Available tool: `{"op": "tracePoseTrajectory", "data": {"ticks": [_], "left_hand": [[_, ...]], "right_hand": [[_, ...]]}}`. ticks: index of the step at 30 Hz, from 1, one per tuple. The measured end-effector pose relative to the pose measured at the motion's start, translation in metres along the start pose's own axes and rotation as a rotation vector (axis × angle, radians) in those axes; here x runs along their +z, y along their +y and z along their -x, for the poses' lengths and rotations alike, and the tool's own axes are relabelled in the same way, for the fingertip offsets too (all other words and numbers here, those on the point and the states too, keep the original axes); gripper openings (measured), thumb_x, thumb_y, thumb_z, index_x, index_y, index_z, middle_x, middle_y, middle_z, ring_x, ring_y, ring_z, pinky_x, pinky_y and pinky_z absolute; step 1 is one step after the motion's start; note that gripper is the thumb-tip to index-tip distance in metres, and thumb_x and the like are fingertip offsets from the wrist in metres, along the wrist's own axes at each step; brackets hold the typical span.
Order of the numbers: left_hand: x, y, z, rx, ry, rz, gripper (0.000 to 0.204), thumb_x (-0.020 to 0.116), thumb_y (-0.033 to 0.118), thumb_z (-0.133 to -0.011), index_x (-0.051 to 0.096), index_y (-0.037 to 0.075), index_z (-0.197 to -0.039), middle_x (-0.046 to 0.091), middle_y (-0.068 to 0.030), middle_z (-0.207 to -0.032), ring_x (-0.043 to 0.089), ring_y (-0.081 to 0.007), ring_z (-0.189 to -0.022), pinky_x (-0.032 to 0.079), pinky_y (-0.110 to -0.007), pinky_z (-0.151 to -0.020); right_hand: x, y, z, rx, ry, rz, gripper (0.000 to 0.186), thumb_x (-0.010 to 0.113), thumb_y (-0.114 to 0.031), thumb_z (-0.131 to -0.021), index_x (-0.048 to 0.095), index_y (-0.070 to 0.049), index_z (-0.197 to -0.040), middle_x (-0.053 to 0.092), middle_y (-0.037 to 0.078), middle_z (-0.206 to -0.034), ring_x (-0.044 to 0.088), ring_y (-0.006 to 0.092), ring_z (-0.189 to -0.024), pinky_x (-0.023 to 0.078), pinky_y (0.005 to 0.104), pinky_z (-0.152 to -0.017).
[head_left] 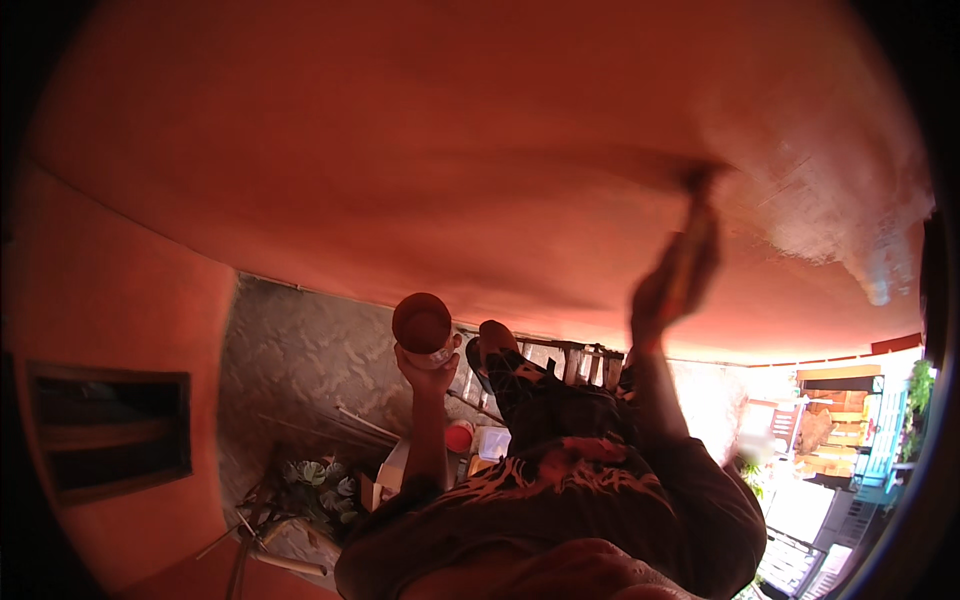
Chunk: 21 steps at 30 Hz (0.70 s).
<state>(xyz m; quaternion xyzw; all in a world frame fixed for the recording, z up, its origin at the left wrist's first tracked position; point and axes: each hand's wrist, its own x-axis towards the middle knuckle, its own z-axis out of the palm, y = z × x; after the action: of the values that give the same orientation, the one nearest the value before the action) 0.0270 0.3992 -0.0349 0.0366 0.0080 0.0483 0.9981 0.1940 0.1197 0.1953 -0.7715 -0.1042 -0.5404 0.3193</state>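
My left hand point(428, 368) grips a round open pot point(421, 325) with reddish contents, held low at the centre-left. My raised right hand point(665, 285), blurred by motion, is closed on a paintbrush point(700, 215). The brush's dark head is at or very close to the red painted wall point(400, 120) that fills the upper view. A paler, glossy patch point(840, 230) lies on that surface to the right of the brush. My feet are on or beside a ladder-like frame point(585, 362) below the wall.
At left is another red wall point(120, 290) with a dark wooden-framed opening point(110, 430). The mottled floor point(300, 350) holds leafy plants point(315, 485), poles, a cardboard box point(390, 470) and plastic containers point(490, 443). Bright outdoor structures with railings point(830, 420) show at right.
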Motion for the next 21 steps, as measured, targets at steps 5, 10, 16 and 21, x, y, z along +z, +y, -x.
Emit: {"op": "tracePoseTrajectory", "data": {"ticks": [5, 10, 16, 21], "left_hand": [[0.023, 0.004, -0.003, 0.009, 0.066, -0.064, 0.071, 0.047, 0.063, -0.087, 0.049, 0.011, -0.136, 0.060, -0.0126, -0.115, 0.056, -0.0360, -0.096, 0.046, -0.031, -0.049], [0.022, -0.001, -0.003, -0.033, 0.019, -0.029, 0.075, 0.049, 0.066, -0.087, 0.048, 0.010, -0.137, 0.058, -0.0134, -0.119, 0.054, -0.0365, -0.097, 0.047, -0.031, -0.051], [0.029, -0.002, -0.002, -0.077, -0.093, 0.008, 0.061, 0.057, 0.051, -0.090, 0.051, 0.011, -0.135, 0.052, -0.0145, -0.128, 0.051, -0.0348, -0.100, 0.051, -0.029, -0.055], [0.021, -0.003, -0.008, -0.158, -0.146, 0.012, 0.062, 0.056, 0.050, -0.091, 0.049, 0.012, -0.138, 0.051, -0.0140, -0.132, 0.051, -0.0354, -0.102, 0.052, -0.029, -0.056]], "right_hand": [[0.099, -0.169, 0.018, -0.257, -0.340, -0.521, 0.077, 0.075, -0.018, -0.064, 0.050, -0.001, -0.135, 0.060, 0.018, -0.127, 0.069, 0.0312, -0.087, 0.052, 0.0415, -0.058], [0.127, -0.223, 0.004, -0.290, -0.420, -0.783, 0.083, 0.074, -0.012, -0.066, 0.046, -0.007, -0.143, 0.056, 0.017, -0.135, 0.069, 0.0289, -0.088, 0.051, 0.0418, -0.058], [0.030, -0.079, -0.003, -0.180, -0.405, -0.526, 0.062, 0.055, -0.016, -0.089, 0.041, 0.000, -0.147, 0.057, 0.019, -0.132, 0.062, 0.0294, -0.100, 0.046, 0.0370, -0.083], [-0.109, 0.092, -0.015, 0.089, -0.025, 0.227, 0.048, 0.036, -0.022, -0.111, 0.037, 0.008, -0.147, 0.059, 0.022, -0.125, 0.056, 0.0310, -0.112, 0.042, 0.0320, -0.107]]}}
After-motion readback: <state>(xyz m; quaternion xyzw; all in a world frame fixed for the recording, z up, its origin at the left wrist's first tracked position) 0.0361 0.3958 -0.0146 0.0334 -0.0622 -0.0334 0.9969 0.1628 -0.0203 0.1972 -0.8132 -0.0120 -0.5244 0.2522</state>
